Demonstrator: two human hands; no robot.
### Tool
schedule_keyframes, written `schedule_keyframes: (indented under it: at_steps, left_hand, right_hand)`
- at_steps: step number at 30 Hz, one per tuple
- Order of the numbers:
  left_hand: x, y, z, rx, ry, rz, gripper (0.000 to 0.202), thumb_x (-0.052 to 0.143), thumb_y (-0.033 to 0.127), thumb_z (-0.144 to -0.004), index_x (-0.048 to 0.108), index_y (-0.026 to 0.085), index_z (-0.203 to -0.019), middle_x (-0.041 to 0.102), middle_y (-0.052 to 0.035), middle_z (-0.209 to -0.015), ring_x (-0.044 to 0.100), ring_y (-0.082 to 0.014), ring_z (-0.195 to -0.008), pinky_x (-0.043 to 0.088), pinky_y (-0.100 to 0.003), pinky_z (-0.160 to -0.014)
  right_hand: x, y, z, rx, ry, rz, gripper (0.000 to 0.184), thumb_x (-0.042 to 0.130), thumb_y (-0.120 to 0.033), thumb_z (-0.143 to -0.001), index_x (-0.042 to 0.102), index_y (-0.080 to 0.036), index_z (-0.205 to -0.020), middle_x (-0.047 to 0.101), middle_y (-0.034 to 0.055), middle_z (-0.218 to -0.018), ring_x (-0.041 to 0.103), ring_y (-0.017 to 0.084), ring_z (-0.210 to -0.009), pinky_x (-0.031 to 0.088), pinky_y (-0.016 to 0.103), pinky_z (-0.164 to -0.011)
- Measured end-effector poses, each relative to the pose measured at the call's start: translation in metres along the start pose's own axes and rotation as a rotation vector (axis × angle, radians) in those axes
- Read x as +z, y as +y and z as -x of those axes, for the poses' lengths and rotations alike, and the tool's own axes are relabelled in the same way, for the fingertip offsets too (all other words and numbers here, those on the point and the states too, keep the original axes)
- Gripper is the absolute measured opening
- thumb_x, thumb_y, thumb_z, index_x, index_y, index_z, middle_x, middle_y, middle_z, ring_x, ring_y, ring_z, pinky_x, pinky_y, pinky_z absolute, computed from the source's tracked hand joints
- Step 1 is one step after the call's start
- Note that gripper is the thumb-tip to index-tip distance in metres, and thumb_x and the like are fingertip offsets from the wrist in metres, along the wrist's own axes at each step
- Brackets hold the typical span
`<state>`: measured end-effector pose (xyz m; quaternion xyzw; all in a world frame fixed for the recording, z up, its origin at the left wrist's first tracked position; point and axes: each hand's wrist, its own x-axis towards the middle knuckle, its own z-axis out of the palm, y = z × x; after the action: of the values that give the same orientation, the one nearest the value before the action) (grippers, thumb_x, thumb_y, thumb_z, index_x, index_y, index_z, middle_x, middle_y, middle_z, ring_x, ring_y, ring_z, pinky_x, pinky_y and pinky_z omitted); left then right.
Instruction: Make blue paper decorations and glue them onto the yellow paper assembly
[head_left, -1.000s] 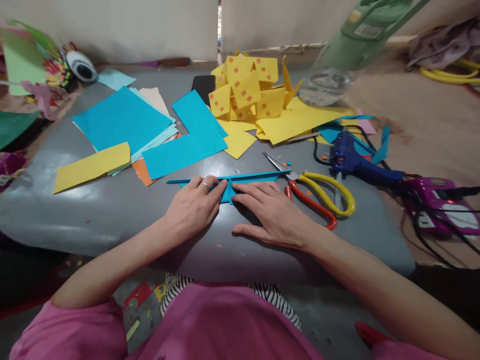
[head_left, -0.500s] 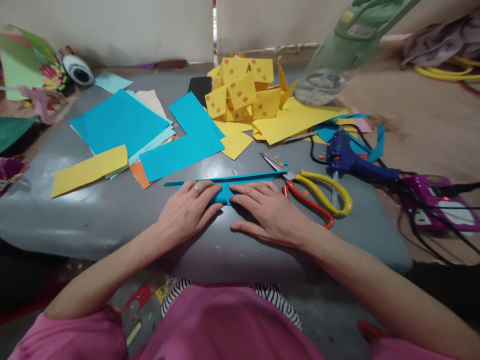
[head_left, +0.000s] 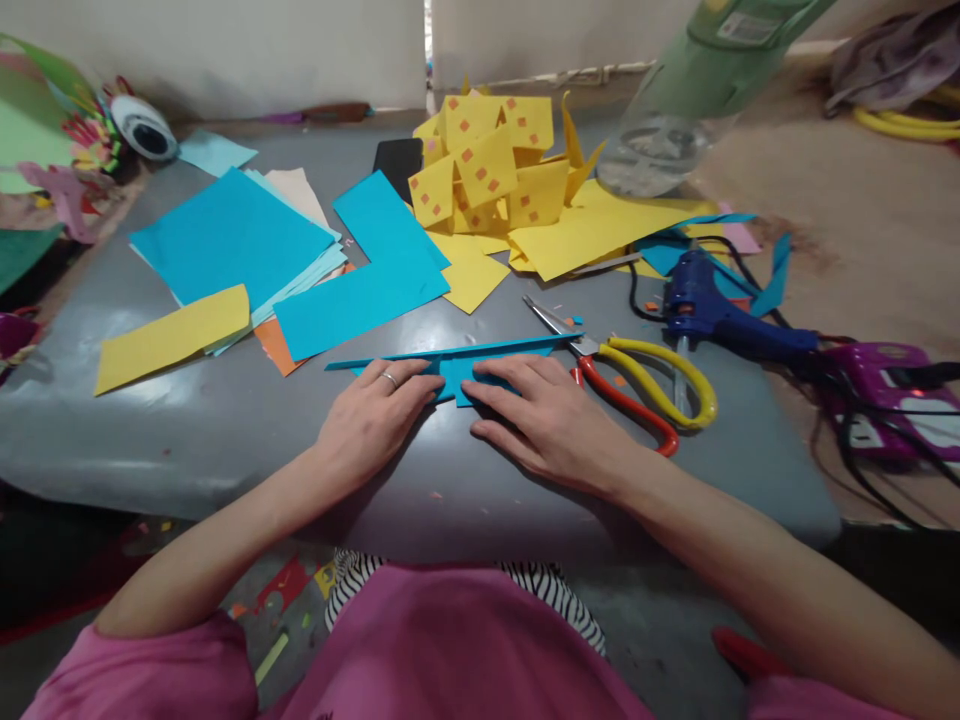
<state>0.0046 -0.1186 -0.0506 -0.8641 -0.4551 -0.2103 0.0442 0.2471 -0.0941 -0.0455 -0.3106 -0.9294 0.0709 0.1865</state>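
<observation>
In the head view, the step in hand seems to be the pressing of a fold: the left hand (head_left: 369, 415) and the right hand (head_left: 551, 425) lie side by side upon a folded piece of bright blue paper (head_left: 454, 377), with their fingers turned toward each other. The next move, I judge, calls for flat and even pressure from the fingertips, so that the crease is sharp and the two halves do not slip out of line.

The grip of the right hand is loose and spread — its fingers lie stretched on the paper, and the thumb stands apart from them. The fingers of the left hand rest also on the paper, but whether its thumb pinches the lower edge, I cannot tell.

The folded piece is on the smooth grey tabletop (head_left: 225, 430), directly before the person. It looks low and flat, with a long thin band along its far side, which sticks out beyond the fingers on both sides. Between the hands a small part with a straight near edge is visible; much of the rest is covered. The right end of the band reaches the scissors with one red and one yellow handle (head_left: 587, 347) — whether it lies upon the metal blades, I cannot be sure.
</observation>
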Motion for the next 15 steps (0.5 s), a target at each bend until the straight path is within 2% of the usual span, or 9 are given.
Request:
schedule_keyframes:
  at_steps: [3, 8, 12, 15]
  left_hand:
    - [0.0009, -0.0016, 0.0017, 0.009, -0.033, 0.015, 0.03, 0.043, 0.021, -0.103, 0.07, 0.02, -0.117, 0.072, -0.0105, -0.117, 0.064, -0.0212, -0.103, 0.054, -0.034, -0.088]
    - [-0.0001, 0.0007, 0.0025, -0.073, -0.063, -0.044, 0.026, 0.052, 0.029, -0.1, 0.072, 0.028, -0.118, 0.059, -0.012, -0.136, 0.054, -0.0268, -0.113, 0.053, -0.041, -0.09]
    - [0.0007, 0.0013, 0.0018, -0.054, -0.025, -0.074, 0.025, 0.053, 0.028, -0.1, 0.071, 0.03, -0.116, 0.062, -0.0108, -0.124, 0.053, -0.0249, -0.104, 0.055, -0.036, -0.081]
    - [0.0011, 0.0006, -0.0003, 0.006, -0.007, -0.074, 0.026, 0.048, 0.024, -0.102, 0.069, 0.023, -0.118, 0.067, -0.0113, -0.111, 0.058, -0.0221, -0.093, 0.055, -0.035, -0.078]
  right_hand:
    - [0.0002, 0.0006, 0.0004, 0.003, -0.006, 0.01, 0.038, 0.053, -0.038, -0.1, 0.068, -0.015, -0.125, 0.069, 0.0171, -0.121, 0.061, 0.032, -0.112, 0.049, 0.048, -0.094]
    - [0.0002, -0.0001, 0.0008, 0.034, -0.01, 0.045, 0.048, 0.053, -0.046, -0.099, 0.065, -0.011, -0.13, 0.069, 0.0193, -0.123, 0.059, 0.034, -0.114, 0.048, 0.049, -0.093]
    - [-0.0009, -0.001, 0.0016, 0.127, 0.072, 0.125, 0.059, 0.051, -0.052, -0.099, 0.06, -0.006, -0.134, 0.067, 0.0223, -0.127, 0.059, 0.036, -0.114, 0.046, 0.053, -0.097]
    - [-0.0014, -0.0006, 0.0016, 0.11, 0.097, 0.131, 0.048, 0.05, -0.044, -0.101, 0.06, -0.01, -0.133, 0.067, 0.0195, -0.127, 0.06, 0.033, -0.113, 0.047, 0.049, -0.096]
